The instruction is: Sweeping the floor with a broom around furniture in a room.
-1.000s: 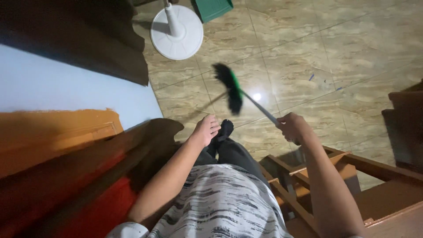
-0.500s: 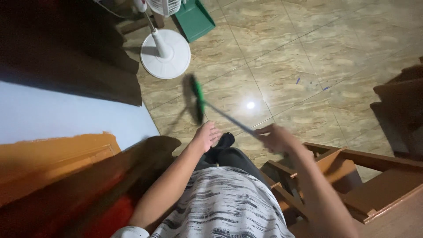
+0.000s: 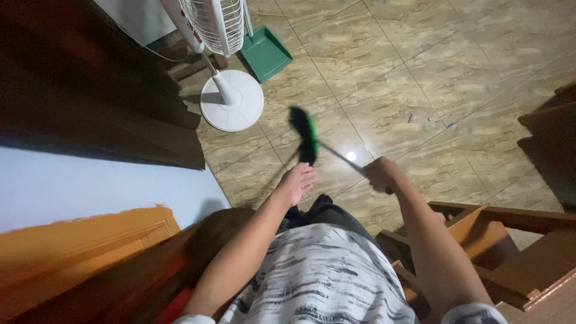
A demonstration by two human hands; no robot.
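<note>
My right hand [image 3: 379, 174] grips the thin handle of a broom [image 3: 305, 135] whose green and black head hovers over the beige tiled floor [image 3: 396, 66], just ahead of my feet. My left hand [image 3: 297, 182] hangs empty in front of my body, fingers loosely apart, close below the broom head but not touching it. The broom head is motion-blurred.
A white standing fan [image 3: 225, 72] with a round base stands on the floor ahead left, a green dustpan [image 3: 265, 54] beside it. Dark wooden furniture [image 3: 90, 90] and a pale wall run along the left. Wooden chair frames [image 3: 492, 240] crowd the lower right.
The broom head swung left toward the fan base, then back right and nearer my left hand. The view tilted, bringing the fan's cage and dustpan into sight.
</note>
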